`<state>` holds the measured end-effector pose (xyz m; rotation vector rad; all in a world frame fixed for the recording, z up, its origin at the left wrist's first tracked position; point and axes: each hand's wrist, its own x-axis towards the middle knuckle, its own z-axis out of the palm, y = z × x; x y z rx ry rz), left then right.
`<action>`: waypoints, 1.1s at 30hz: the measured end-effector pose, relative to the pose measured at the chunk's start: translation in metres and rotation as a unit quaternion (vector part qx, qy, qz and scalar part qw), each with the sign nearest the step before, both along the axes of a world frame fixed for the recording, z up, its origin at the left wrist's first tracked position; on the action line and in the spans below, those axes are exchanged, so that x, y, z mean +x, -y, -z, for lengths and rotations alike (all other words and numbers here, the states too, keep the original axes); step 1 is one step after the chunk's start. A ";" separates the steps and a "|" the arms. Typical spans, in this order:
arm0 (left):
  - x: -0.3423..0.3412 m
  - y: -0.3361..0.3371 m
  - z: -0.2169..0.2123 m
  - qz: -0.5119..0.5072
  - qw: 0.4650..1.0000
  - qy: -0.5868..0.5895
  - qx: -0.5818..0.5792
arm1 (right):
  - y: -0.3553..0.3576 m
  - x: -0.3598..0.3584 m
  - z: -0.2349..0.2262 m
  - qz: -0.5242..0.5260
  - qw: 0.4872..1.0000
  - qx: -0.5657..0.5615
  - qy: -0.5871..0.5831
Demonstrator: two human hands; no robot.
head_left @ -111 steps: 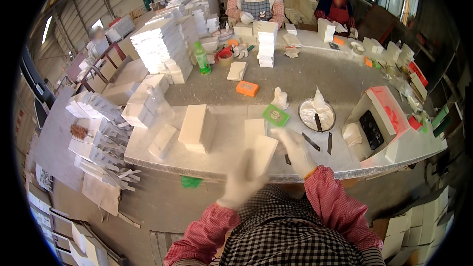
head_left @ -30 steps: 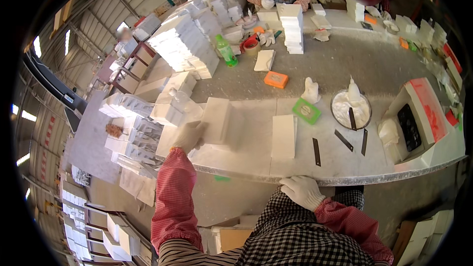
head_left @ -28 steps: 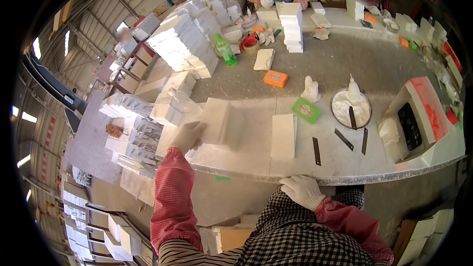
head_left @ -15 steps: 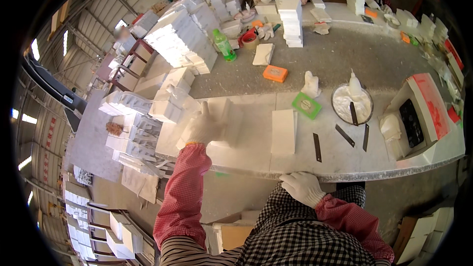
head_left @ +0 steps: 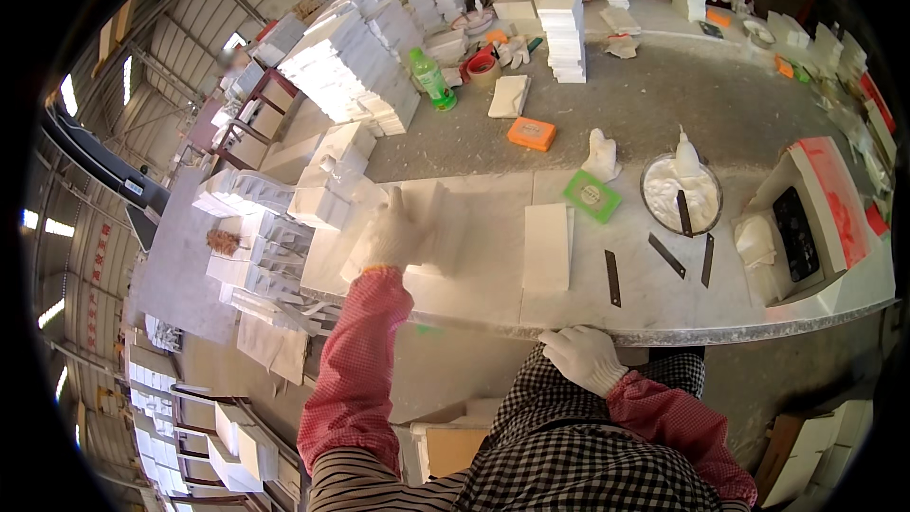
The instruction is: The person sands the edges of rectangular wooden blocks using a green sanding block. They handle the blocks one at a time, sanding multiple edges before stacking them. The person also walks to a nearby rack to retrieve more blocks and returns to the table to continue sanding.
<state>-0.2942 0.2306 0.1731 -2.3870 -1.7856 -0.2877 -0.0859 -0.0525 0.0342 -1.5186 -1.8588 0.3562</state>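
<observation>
Our left hand (head_left: 396,232) reaches out over the left part of the counter (head_left: 474,299), its grip closed around the near edge of a white block (head_left: 438,228) that stands tilted up on the slab. Our right hand (head_left: 583,357) rests at the near counter edge, fingers curled loosely over the rim, holding nothing.

We judge the main risk to be the block slipping. It is held at one edge only, by a gloved hand with the arm stretched out, so it could twist out of the grip and fall flat, chipping a corner. A flat white slab (head_left: 547,248) lies just right of it, and a falling block could strike that. Small white pieces (head_left: 327,192) are stacked close on the far left, and a swing that way could topple them off the counter.

Further right, dark blades (head_left: 611,277) lie loose near the bowl (head_left: 682,194) of white paste. If our right hand reaches there without a look, the glove could catch an edge.
</observation>
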 end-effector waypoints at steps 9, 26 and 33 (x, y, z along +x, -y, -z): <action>0.098 0.102 0.045 0.121 0.982 0.080 -0.124 | 0.002 0.002 0.006 0.004 1.000 -0.002 0.013; 0.148 0.117 0.087 0.021 0.973 0.132 -0.187 | 0.004 0.006 -0.002 -0.038 0.999 -0.037 0.012; 0.110 0.140 0.068 0.149 0.941 0.278 -0.122 | -0.001 0.029 -0.019 0.137 0.872 -0.143 -0.448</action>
